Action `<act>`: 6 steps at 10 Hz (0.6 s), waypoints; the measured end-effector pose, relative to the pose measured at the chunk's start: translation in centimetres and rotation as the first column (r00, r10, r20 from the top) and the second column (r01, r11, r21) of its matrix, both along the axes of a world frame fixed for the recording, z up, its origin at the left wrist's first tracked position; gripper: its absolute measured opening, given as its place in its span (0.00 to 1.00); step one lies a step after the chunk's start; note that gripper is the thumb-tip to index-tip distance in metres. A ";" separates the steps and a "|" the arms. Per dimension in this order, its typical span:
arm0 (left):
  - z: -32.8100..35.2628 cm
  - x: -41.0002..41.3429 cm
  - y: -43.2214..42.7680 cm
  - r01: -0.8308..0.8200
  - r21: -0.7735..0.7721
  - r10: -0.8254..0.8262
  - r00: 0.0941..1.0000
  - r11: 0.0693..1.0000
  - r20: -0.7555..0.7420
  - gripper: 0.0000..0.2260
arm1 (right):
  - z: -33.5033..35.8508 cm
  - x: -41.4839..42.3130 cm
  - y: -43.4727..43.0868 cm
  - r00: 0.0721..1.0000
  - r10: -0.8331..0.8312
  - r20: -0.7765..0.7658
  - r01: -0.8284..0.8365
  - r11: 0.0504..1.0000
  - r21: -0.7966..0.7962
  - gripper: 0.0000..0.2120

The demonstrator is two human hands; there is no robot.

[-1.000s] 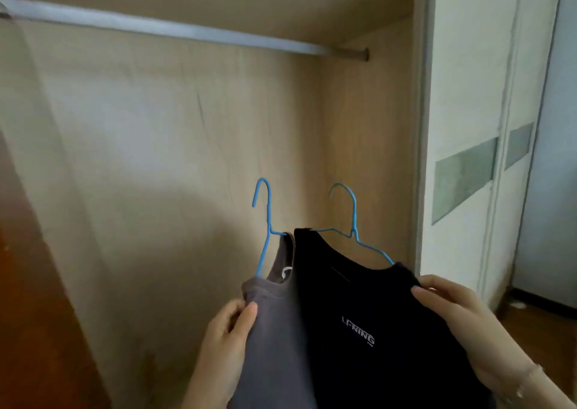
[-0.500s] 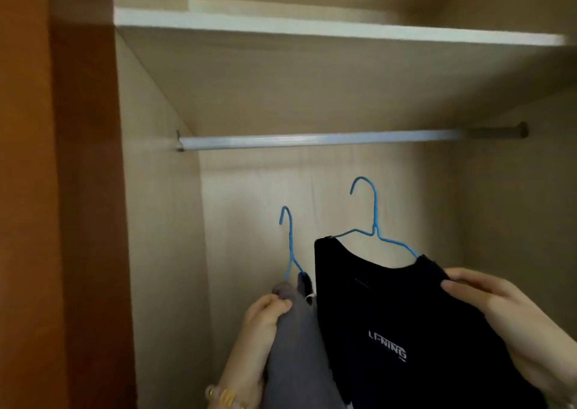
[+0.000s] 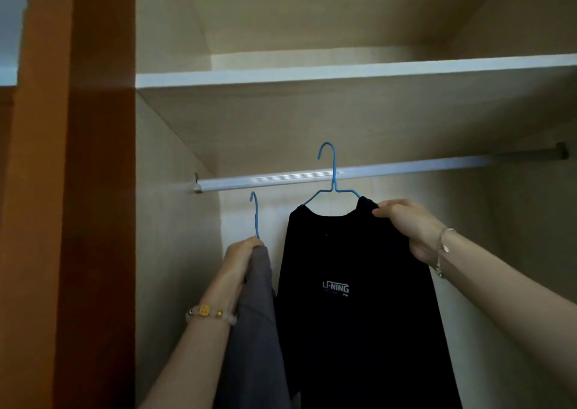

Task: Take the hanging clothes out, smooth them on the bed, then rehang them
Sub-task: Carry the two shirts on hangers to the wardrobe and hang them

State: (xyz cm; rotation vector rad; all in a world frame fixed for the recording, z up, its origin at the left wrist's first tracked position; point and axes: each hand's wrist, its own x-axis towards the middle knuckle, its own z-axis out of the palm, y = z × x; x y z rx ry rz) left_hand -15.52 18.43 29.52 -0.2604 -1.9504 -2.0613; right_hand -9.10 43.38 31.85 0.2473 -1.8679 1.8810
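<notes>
A black shirt (image 3: 352, 315) with white lettering hangs on a blue hanger (image 3: 333, 174). My right hand (image 3: 409, 227) grips its right shoulder and holds it up, so the hook crosses in front of the silver closet rail (image 3: 406, 170); whether it rests on the rail I cannot tell. A grey shirt (image 3: 259, 330) on a second blue hanger (image 3: 256, 215) is gripped at the top by my left hand (image 3: 242, 259). Its hook sits just below the rail, to the left of the black shirt.
The wardrobe's pale wooden back wall (image 3: 484, 252) and left side panel (image 3: 168, 252) enclose the rail. A shelf (image 3: 343, 74) runs above it. An orange-brown wooden door or post (image 3: 78, 190) stands at the left.
Both hands have lifted the two shirts upward toward the rail. The black shirt's hook now reaches above the rail; the grey shirt's hook is just below it. The view has tilted up.
</notes>
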 end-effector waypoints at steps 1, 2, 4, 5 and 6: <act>1.1 -0.9 0.0 -0.010 -0.061 0.011 1.000 0.998 0.024 0.08 | 0.9 -1.5 -0.3 0.999 -0.050 0.001 0.050 0.998 0.044 0.10; 3.3 -3.5 0.0 -0.103 -0.072 0.107 0.993 0.992 0.053 0.08 | 2.0 -3.0 -0.5 0.995 -0.096 0.007 0.096 0.994 0.055 0.09; 6.1 -1.3 0.8 -0.141 -0.149 0.134 0.989 0.979 -0.054 0.16 | 4.0 -4.1 -1.3 0.994 -0.108 0.009 0.107 0.993 0.047 0.05; 7.2 -1.9 0.1 -0.178 -0.179 0.159 0.980 0.968 -0.116 0.11 | 4.3 -4.8 -1.6 0.995 -0.094 0.030 0.093 0.995 0.048 0.05; 7.1 -0.4 0.1 -0.182 -0.127 0.161 0.974 0.975 -0.158 0.11 | 3.6 -5.6 -1.7 0.994 -0.085 0.068 0.082 0.995 0.048 0.09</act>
